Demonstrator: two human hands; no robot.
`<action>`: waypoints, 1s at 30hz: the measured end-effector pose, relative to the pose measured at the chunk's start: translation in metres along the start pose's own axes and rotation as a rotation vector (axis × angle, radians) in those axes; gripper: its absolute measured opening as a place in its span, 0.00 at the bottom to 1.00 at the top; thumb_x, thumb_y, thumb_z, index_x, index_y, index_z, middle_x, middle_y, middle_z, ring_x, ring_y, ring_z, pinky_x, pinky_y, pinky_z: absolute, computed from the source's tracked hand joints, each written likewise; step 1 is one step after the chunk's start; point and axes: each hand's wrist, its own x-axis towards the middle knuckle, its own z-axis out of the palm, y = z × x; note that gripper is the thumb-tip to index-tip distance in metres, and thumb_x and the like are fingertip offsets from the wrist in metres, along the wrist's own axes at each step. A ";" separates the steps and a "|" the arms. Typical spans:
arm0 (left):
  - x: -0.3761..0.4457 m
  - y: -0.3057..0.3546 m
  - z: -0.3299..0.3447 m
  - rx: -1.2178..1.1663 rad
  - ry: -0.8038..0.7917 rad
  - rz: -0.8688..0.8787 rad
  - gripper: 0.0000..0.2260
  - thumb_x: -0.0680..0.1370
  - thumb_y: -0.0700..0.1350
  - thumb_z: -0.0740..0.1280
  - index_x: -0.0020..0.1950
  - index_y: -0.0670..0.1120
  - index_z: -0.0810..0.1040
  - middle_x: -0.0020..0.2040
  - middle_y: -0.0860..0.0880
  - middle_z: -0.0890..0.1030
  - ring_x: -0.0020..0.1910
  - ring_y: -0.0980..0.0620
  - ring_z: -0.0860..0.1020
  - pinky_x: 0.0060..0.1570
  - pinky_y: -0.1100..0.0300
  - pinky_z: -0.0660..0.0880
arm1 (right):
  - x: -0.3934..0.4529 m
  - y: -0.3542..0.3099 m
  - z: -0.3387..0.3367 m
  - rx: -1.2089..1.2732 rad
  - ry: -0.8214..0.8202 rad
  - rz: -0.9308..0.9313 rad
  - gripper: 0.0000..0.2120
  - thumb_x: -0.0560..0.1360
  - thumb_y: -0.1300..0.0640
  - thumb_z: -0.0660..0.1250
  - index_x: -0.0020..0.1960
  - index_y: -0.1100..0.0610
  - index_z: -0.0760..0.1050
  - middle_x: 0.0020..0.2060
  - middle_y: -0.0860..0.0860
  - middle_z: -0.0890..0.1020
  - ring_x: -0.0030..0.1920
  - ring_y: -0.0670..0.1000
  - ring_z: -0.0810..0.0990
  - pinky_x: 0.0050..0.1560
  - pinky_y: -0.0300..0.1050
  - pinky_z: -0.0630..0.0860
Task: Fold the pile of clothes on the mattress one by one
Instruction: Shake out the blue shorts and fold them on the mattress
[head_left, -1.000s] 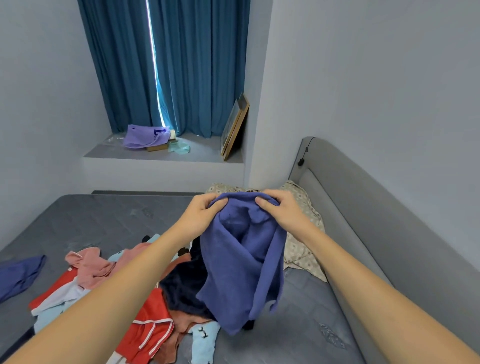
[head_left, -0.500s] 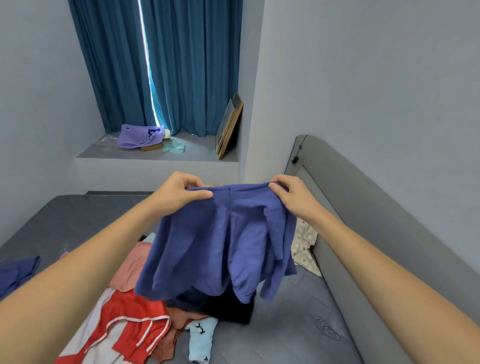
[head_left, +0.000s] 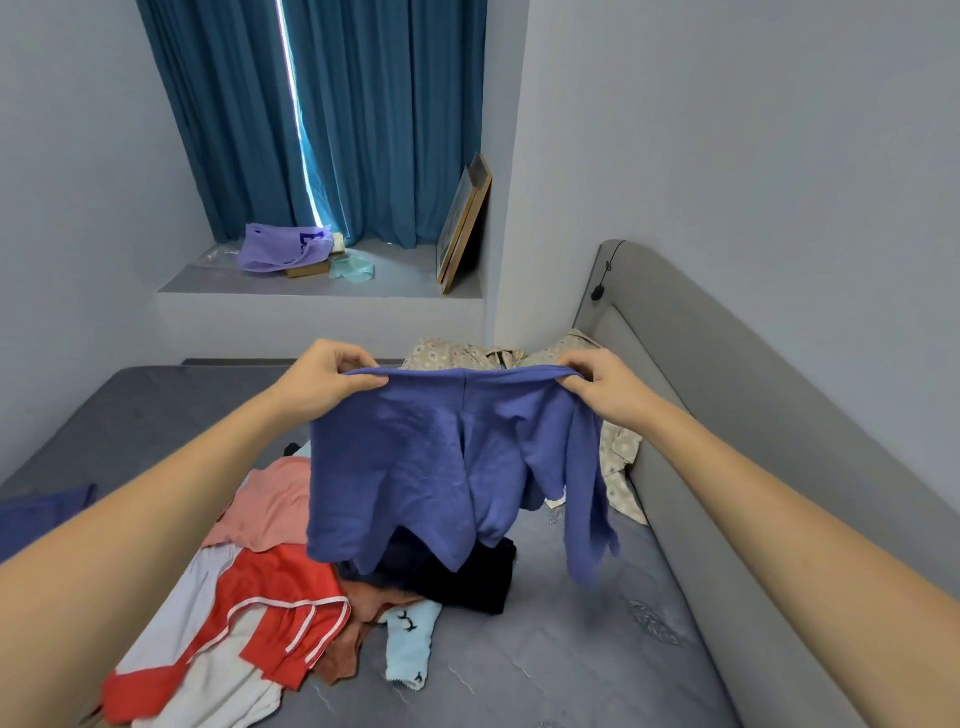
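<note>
At frame centre the blue garment (head_left: 457, 462) is pinched by left hand (head_left: 332, 379) and right hand (head_left: 602, 389) (top edge level), hanging straight below both.

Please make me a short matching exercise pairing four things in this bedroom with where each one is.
Things:
1. blue garment
2. picture frame
3. purple bag
4. red and white garment

Places:
A. leaning against the wall beside the curtain
B. lying in the pile on the mattress
C. held up between both hands
D. lying on the window ledge

Pairs: 1-C, 2-A, 3-D, 4-B
</note>
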 end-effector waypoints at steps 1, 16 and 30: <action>0.000 -0.003 0.002 0.023 -0.004 0.000 0.04 0.78 0.43 0.75 0.44 0.47 0.87 0.40 0.48 0.87 0.39 0.53 0.84 0.44 0.55 0.80 | 0.000 0.002 0.002 -0.007 0.010 0.004 0.17 0.80 0.66 0.64 0.42 0.45 0.78 0.39 0.42 0.81 0.40 0.38 0.77 0.45 0.37 0.72; 0.005 -0.066 0.090 0.053 0.138 -0.146 0.07 0.78 0.40 0.73 0.42 0.51 0.84 0.37 0.46 0.84 0.36 0.46 0.78 0.37 0.53 0.74 | -0.001 0.092 0.077 0.078 0.039 0.219 0.07 0.81 0.62 0.66 0.45 0.57 0.79 0.39 0.51 0.82 0.41 0.49 0.78 0.44 0.46 0.72; -0.130 -0.306 0.371 0.128 -0.132 -0.474 0.10 0.78 0.45 0.74 0.38 0.52 0.76 0.30 0.54 0.75 0.30 0.53 0.70 0.34 0.52 0.70 | -0.156 0.291 0.341 0.031 -0.246 0.506 0.01 0.78 0.64 0.69 0.48 0.60 0.77 0.42 0.54 0.81 0.42 0.57 0.78 0.45 0.55 0.74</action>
